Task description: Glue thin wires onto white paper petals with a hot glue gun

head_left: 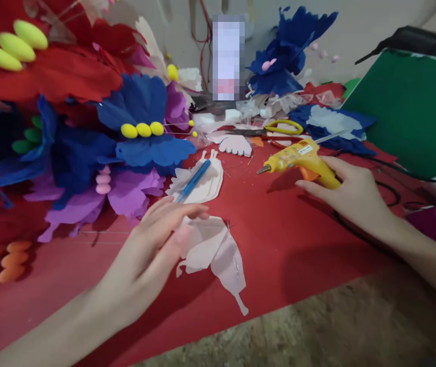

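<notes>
In the head view, my right hand is wrapped round the handle of a yellow hot glue gun, whose metal nozzle points left above the red table. My left hand reaches over a white butterfly-shaped cutout, fingers stretched out and the thumb at the cutout's left edge. A shiny streak, like clear glue, runs along the cutout's lower right wing. Just beyond my left fingers, a blue pen rests on a stack of white scalloped cutouts. My fingers hide part of the cutout.
Large red, blue and purple butterflies crowd the left. Orange egg-shaped pieces lie at lower left. Yellow-handled scissors lie at the back among scraps. A green panel stands right. A black cord trails there.
</notes>
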`<state>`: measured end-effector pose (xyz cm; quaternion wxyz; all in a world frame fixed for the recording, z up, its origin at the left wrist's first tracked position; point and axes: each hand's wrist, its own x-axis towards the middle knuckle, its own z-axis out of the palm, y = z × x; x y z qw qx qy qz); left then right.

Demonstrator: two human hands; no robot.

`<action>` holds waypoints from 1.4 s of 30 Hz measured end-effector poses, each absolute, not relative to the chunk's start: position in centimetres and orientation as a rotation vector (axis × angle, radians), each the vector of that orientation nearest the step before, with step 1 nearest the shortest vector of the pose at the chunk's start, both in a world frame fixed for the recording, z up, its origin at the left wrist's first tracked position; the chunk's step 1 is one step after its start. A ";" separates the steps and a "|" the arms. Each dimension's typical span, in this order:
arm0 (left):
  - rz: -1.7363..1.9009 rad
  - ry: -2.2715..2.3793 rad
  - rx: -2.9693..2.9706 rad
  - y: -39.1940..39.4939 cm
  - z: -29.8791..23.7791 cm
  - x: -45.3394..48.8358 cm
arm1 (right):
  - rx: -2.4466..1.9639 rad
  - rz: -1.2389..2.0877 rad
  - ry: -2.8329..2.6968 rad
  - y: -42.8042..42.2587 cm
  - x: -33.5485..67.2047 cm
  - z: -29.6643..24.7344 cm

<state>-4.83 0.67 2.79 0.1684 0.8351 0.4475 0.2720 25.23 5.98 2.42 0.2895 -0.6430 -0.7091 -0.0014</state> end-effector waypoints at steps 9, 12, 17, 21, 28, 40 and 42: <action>0.243 1.050 2.696 -2.2 2.9 -4.7 | -1.755 0.097 -1.844 6.7 25.6 1.2; 0.177 1.095 2.810 -2.9 2.9 -3.2 | -1.726 0.098 -1.846 6.7 25.8 0.8; 0.072 1.025 3.017 -2.5 2.0 -2.0 | -1.720 0.117 -1.842 6.7 25.8 0.8; 0.027 1.003 3.024 -2.2 1.3 -1.8 | -1.739 0.136 -1.845 6.7 25.7 0.9; -0.070 0.992 2.993 -2.2 1.8 -1.5 | -1.730 0.103 -1.886 6.7 25.6 0.6; 0.035 0.949 3.040 -2.3 2.0 -1.6 | -1.766 0.108 -1.912 6.7 25.8 0.5; 0.043 0.952 3.032 -2.4 2.0 -1.7 | -1.731 0.062 -1.906 6.6 25.8 0.3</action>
